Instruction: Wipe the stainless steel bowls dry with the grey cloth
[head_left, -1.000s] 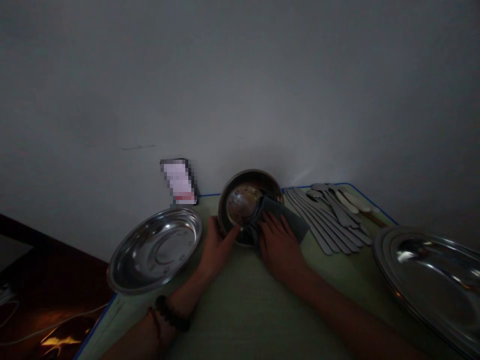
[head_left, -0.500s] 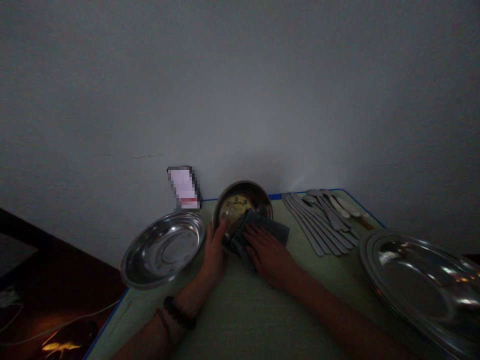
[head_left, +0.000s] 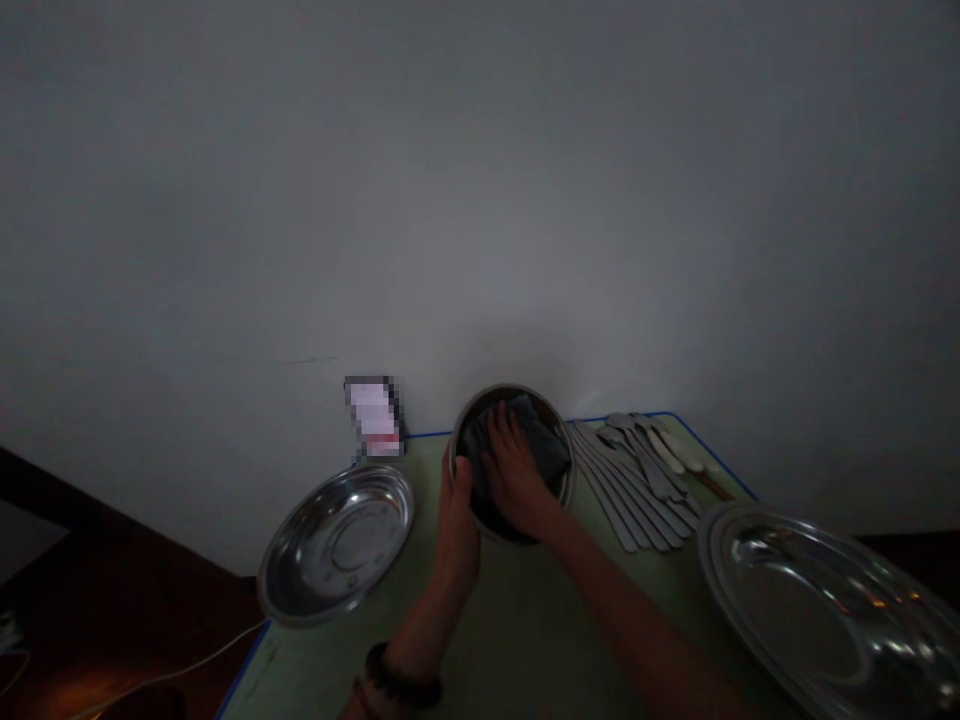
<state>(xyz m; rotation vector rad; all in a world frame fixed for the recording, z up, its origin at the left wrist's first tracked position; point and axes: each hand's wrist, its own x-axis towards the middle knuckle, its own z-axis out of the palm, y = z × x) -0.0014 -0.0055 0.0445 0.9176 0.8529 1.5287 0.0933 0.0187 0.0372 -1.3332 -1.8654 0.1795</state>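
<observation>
A round metal bowl stands tilted toward me near the back edge of the table. My left hand grips its left side, with the thumb over the rim and the other fingers mostly hidden behind the wall. Inside the bowl lies a dark grey cloth. My right hand holds this cloth against the inner surface, fingers extended over it. Most of the bowl's bottom is hidden by the cloth and hand.
A shallow metal dish sits at left, and large oval metal trays lie at right. Several knives and spoons are spread right of the bowl. A phone with a blurred screen leans on the wall behind the table.
The cloth and my right hand have moved from the bowl's lower right edge into its middle, covering the bright bottom. The view has shifted, so everything sits lower in it.
</observation>
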